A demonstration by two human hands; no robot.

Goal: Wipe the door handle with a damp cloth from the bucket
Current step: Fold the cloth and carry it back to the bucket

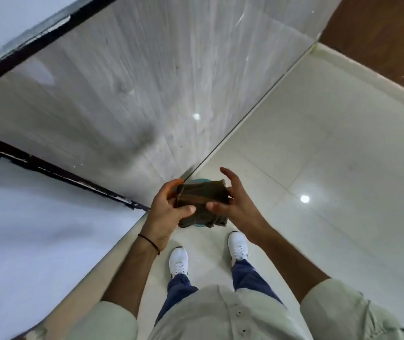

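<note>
Over the bucket (197, 180), left grip (169, 209) clasps the cloth (201, 202) at nine o'clock, right grip (235, 202) pinches at three.

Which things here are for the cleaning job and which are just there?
For the job: dark cloth; left hand and right hand holding it; teal bucket, only its rim peeking out beneath. No door handle in view.
Just there: white shoes; shiny floor tiles; black wrist cord.
</note>
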